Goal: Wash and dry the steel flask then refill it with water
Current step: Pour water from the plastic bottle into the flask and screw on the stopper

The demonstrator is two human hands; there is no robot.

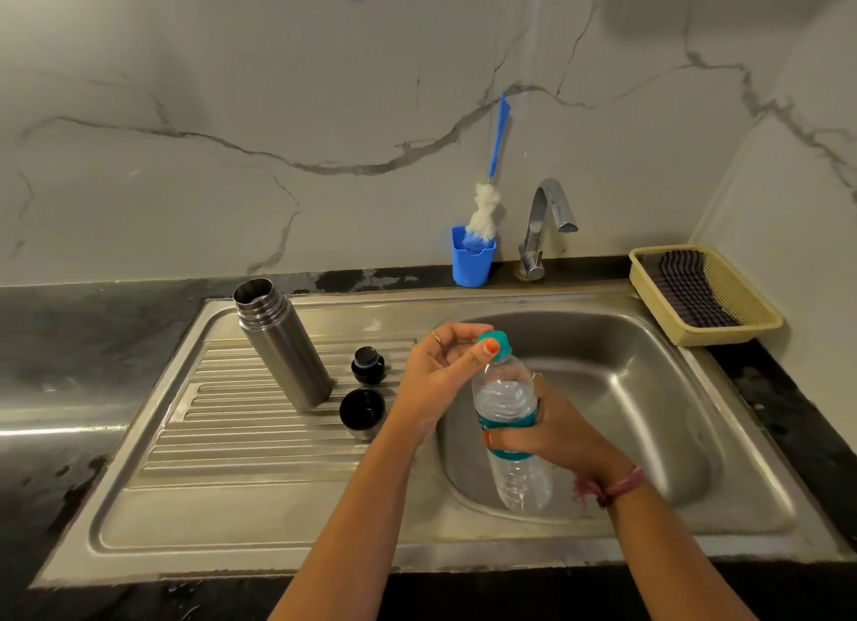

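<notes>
The steel flask [278, 342] stands upright and uncapped on the ribbed drainboard [241, 435] left of the sink basin. Its black stopper [367, 365] and its cup lid [362, 411] lie just to its right. Over the basin, my right hand [552, 425] grips a clear plastic water bottle [510, 416] round its teal label. My left hand [440, 370] pinches the bottle's teal cap [495, 345] between thumb and fingers. The bottle is tilted slightly, cap to the upper left.
The steel sink basin [649, 388] lies under the hands, with a chrome tap [547, 221] behind it. A blue cup [472, 261] holds a bottle brush [487, 203] against the marble wall. A cream basket [742, 333] with a dark striped cloth sits at the right.
</notes>
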